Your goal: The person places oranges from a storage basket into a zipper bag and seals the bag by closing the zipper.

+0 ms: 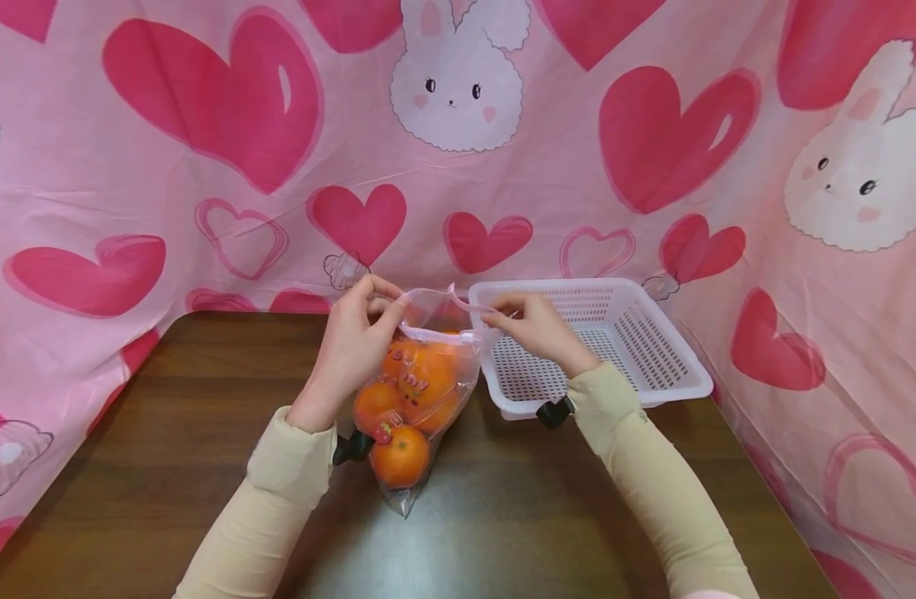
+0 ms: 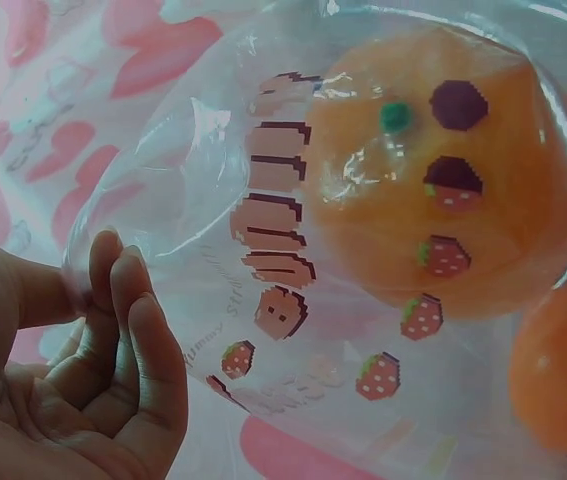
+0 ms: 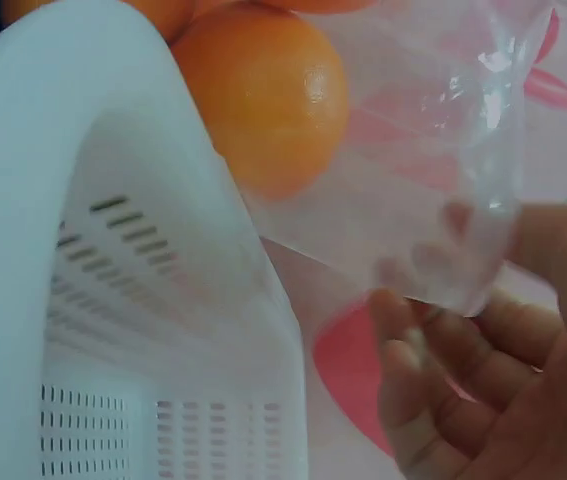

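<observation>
A clear zip bag (image 1: 468,366) printed with strawberries and letters stands on the table, filled with several oranges (image 1: 400,456). Its pink-edged mouth is spread apart at the top. My left hand (image 1: 356,333) pinches the left end of that mouth between thumb and fingers. On the opposite side, my right hand (image 1: 536,326) pinches the right end. The left wrist view shows the left hand (image 2: 93,370) at the bag's edge, with an orange (image 2: 433,170) behind the printed film. In the right wrist view the right hand (image 3: 493,370) grips the thin plastic rim.
A white perforated plastic basket (image 1: 685,378) stands right of the bag, partly under my right hand and wrist; no fruit shows in it. The dark wooden table (image 1: 203,433) ends at the back against a pink curtain (image 1: 165,200) with hearts and rabbits.
</observation>
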The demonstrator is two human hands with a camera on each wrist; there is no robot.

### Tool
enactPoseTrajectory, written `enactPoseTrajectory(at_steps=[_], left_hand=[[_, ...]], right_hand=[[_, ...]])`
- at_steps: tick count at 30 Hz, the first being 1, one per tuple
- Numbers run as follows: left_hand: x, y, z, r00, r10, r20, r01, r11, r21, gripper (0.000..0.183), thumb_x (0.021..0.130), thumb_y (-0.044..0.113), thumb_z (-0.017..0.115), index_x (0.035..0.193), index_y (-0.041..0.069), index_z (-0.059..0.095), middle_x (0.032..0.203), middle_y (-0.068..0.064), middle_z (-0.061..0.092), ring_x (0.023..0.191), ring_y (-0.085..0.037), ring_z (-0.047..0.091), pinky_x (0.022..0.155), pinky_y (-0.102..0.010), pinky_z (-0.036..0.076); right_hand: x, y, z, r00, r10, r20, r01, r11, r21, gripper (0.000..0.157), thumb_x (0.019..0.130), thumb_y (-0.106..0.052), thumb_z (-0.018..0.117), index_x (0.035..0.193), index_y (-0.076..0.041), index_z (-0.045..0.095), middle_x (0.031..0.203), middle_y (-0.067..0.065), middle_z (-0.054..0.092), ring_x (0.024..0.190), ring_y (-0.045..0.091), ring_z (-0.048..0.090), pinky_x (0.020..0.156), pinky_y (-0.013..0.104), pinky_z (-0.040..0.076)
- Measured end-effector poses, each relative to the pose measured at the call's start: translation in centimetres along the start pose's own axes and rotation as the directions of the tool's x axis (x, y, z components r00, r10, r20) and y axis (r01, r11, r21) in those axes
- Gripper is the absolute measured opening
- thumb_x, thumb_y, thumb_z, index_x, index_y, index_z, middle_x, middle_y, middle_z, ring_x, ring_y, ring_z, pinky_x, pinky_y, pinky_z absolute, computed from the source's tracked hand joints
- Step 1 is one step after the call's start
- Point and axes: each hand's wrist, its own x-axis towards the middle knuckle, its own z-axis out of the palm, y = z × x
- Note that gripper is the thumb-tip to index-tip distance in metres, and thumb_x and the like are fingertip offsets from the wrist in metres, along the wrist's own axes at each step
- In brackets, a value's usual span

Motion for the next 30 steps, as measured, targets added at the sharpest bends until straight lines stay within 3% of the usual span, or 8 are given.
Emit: enactPoseTrajectory(at_steps=[3,8,15,21,23,26,30], left_hand=[[-0.1,0.0,0.0,1.000,-0.003,-0.002,0.003,1.000,-0.001,0.012,0.101,0.016,0.065,0.107,0.007,0.060,0.075,-0.003,0.069,0.068,-0.022,0.060,0.063,-0.031,0.051],[-0.3,0.1,0.2,1.000,0.005,0.009,-0.005,1.000,-0.010,0.011,0.101,0.015,0.065,0.106,0.007,0.059,0.075,-0.003,0.069,0.068,-0.021,0.060,0.062,-0.031,0.048],[-0.7,0.4,1.1,0.998,-0.002,0.067,0.004,0.999,-0.038,0.011,0.101,0.016,0.065,0.107,0.008,0.060,0.083,-0.007,0.073,0.072,-0.021,0.061,0.068,-0.032,0.051],[-1.0,0.6,1.8,0.991,-0.022,0.130,0.026,0.999,-0.024,0.014,0.105,0.019,0.055,0.115,0.014,0.064,0.079,-0.006,0.064,0.071,-0.023,0.057,0.068,-0.036,0.050],[-1.0,0.6,1.6,0.989,-0.020,0.143,0.023,1.000,-0.019,0.018,0.105,0.016,0.052,0.116,0.016,0.066,0.077,-0.008,0.059,0.070,-0.024,0.055,0.065,-0.036,0.049],[-0.9,0.3,1.0,0.988,-0.002,0.153,0.006,1.000,-0.028,0.024,0.103,0.011,0.051,0.117,0.017,0.070,0.086,-0.006,0.065,0.070,-0.025,0.055,0.065,-0.035,0.051],[-0.4,-0.6,-0.4,0.995,0.007,0.101,-0.003,0.999,-0.039,0.030,0.103,0.008,0.049,0.118,0.015,0.074,0.094,-0.004,0.069,0.072,-0.025,0.054,0.070,-0.034,0.050]], right_hand=[[0.2,-0.2,0.4,0.999,-0.014,-0.033,0.015,1.000,0.020,0.023,0.096,-0.025,0.074,0.106,-0.005,0.077,0.091,0.009,0.073,0.080,0.028,0.064,0.070,0.035,0.055],[0.4,-1.5,0.5,0.996,-0.050,-0.074,0.054,0.998,0.045,0.019,0.097,-0.021,0.073,0.106,-0.006,0.077,0.092,0.014,0.073,0.077,0.024,0.066,0.068,0.035,0.055],[0.7,-4.0,0.3,0.991,-0.116,-0.064,0.124,0.983,0.137,0.017,0.098,-0.017,0.071,0.107,-0.004,0.077,0.092,0.009,0.075,0.080,0.027,0.073,0.070,0.043,0.058],[0.7,-5.3,0.0,0.986,-0.162,-0.045,0.167,0.979,0.121,0.018,0.098,-0.019,0.070,0.109,-0.005,0.077,0.097,0.004,0.075,0.082,0.022,0.073,0.069,0.036,0.058],[0.7,-5.5,-0.1,0.984,-0.174,-0.041,0.177,0.976,0.128,0.017,0.099,-0.018,0.070,0.109,-0.006,0.077,0.097,0.004,0.075,0.082,0.020,0.073,0.070,0.036,0.058],[0.7,-5.7,-0.2,0.981,-0.191,-0.036,0.195,0.969,0.149,0.016,0.099,-0.015,0.069,0.108,-0.004,0.077,0.097,0.006,0.075,0.081,0.019,0.073,0.072,0.037,0.058],[0.7,-5.7,-0.3,0.978,-0.206,-0.033,0.209,0.960,0.187,0.017,0.099,-0.012,0.068,0.110,0.000,0.075,0.095,0.009,0.074,0.082,0.025,0.072,0.074,0.039,0.058]])
